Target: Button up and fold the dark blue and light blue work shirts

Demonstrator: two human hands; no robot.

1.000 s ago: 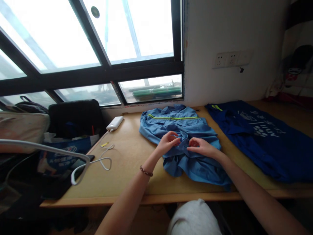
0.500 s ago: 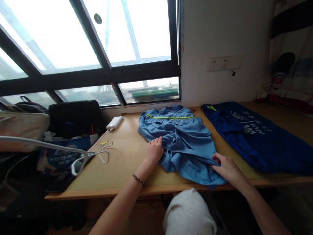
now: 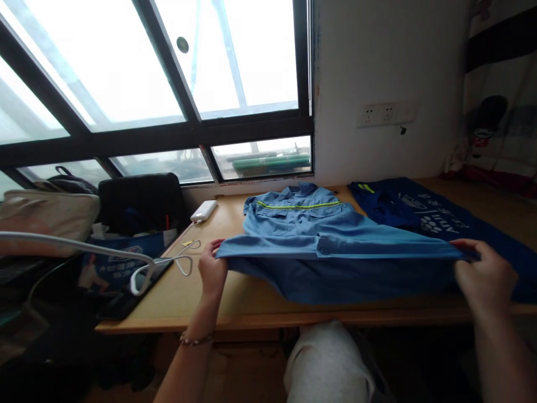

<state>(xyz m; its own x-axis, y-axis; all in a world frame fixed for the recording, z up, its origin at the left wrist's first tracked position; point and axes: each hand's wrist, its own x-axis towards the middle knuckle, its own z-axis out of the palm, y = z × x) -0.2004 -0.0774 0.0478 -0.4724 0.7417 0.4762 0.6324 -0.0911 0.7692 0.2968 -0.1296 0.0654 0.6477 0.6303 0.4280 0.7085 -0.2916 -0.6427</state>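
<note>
A light blue work shirt (image 3: 289,224) with a yellow-green stripe lies on the wooden table (image 3: 247,313), its collar toward the window. Its near edge is lifted and stretched taut sideways between my two hands. My left hand (image 3: 213,268), wearing a bracelet at the wrist, is closed on the left end of that edge. On the far right end, my right hand (image 3: 484,274) grips the cloth, partly over the dark blue garment. A button shows near the middle of the stretched edge. Below it the cloth hangs in shadow.
A dark blue garment (image 3: 432,212) with white print lies at the right. On the left are a white power bank (image 3: 204,211) with a cable, a white curved bar (image 3: 84,244) and bags (image 3: 46,221). A window and a wall socket (image 3: 388,113) stand behind.
My hands have moved far apart, left hand to the left and right hand to the right. The shirt's bunched lower part is now raised and pulled wide. The view has shifted slightly.
</note>
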